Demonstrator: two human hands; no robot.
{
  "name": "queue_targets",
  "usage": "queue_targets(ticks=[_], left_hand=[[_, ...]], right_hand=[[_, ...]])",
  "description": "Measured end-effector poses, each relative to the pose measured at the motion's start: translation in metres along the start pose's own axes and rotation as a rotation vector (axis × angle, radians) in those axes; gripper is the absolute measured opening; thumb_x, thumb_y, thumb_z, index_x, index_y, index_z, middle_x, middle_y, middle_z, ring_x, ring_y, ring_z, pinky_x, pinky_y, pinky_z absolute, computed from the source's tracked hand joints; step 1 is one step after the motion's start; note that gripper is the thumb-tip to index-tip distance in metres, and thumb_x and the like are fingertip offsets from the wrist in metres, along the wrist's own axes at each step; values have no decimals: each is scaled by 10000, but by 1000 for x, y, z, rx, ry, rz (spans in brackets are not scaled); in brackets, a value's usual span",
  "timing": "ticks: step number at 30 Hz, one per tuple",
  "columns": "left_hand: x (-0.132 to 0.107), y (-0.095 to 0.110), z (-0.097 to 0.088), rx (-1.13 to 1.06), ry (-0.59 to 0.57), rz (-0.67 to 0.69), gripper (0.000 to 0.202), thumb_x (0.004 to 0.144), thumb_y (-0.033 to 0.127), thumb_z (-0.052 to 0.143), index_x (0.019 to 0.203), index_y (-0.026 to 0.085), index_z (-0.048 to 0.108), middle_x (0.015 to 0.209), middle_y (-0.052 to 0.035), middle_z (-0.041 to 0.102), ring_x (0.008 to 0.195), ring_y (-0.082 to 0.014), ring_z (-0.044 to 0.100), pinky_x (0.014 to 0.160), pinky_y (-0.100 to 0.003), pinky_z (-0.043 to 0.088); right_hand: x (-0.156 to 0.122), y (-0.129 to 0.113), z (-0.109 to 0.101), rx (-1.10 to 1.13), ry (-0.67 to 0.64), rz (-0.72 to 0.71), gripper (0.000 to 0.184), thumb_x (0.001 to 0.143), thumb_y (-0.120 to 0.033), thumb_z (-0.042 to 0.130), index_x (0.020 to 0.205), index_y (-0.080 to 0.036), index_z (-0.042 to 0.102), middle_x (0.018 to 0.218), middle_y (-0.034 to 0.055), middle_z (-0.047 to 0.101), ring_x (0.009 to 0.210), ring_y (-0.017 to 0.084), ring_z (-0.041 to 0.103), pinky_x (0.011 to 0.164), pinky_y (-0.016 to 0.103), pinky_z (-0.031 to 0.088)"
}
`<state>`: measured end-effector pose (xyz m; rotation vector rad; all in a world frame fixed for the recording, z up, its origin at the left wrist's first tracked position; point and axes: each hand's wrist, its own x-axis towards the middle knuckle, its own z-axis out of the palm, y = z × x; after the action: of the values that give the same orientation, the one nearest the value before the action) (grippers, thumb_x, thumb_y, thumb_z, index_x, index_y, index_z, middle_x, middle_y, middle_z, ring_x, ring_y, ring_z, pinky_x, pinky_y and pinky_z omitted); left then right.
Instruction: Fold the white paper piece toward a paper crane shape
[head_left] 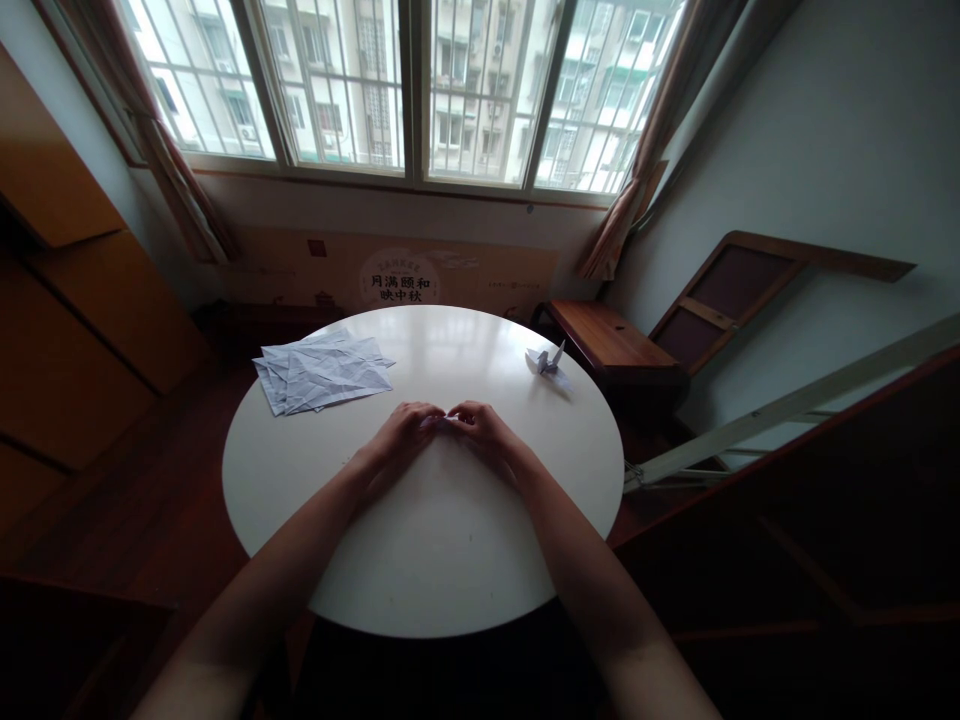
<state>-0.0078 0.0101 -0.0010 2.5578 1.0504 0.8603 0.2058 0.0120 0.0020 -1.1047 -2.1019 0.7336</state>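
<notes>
My left hand (411, 425) and my right hand (482, 424) meet over the middle of a round white table (435, 560). Between them, the fingers of both close on a small folded piece of white paper (448, 421). Most of that paper is hidden behind the fingers, so its shape cannot be made out. To the right and farther back stands a folded paper crane (549, 366), apart from my hands. At the far left of the tabletop lies a loose stack of creased white paper sheets (322, 372).
Beyond the table, a long printed box (480, 275) leans below the barred window (480, 90). A low wooden stand (607, 335) is behind the table to the right, with a wood-framed panel (720, 290) by the wall. Wooden cabinets (82, 330) fill the left side.
</notes>
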Motion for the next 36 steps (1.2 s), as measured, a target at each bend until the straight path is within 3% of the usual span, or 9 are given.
queue_targets(ticks=[3,9,14,20,27,36], left_hand=[[1,1,0,-5,8,-14,252,848,141,553,1058,201,678,989,-57,730,903,-193,677,838,-292,475],[1,1,-1,-41,-5,39,199,844,148,552,925,203,725,936,-56,734,829,-181,675,793,-283,481],[-1,-1,2,-40,7,44,189,848,186,573,888,236,750,975,-54,722,829,-166,662,795,-287,477],[-2,5,-1,156,-3,-85,216,864,219,579,1002,279,733,1053,-52,691,931,-218,610,854,-371,437],[-3,4,-2,179,-19,-99,251,872,205,551,1041,275,722,1067,-68,673,967,-244,580,868,-400,430],[-3,1,1,189,-10,-101,244,888,232,543,1052,280,716,1072,-63,672,960,-236,571,849,-384,418]], right_hand=[[1,1,1,1,26,19,197,799,-206,623,975,-160,698,743,-7,609,660,103,534,665,221,422],[0,2,2,-54,34,-1,164,755,-80,610,839,-160,725,774,3,576,659,92,531,674,215,425],[0,3,2,-84,19,-44,150,803,-147,636,883,-192,754,803,19,590,680,106,557,692,231,427],[-3,-4,-2,-358,173,-57,158,815,-183,656,895,-266,762,904,57,629,907,201,526,896,379,359],[-3,0,4,-305,17,-101,365,811,-131,611,1098,-337,704,958,35,570,882,162,507,889,338,386],[-3,7,1,-379,108,28,225,842,-238,620,1022,-287,746,941,72,598,893,199,505,863,350,395]])
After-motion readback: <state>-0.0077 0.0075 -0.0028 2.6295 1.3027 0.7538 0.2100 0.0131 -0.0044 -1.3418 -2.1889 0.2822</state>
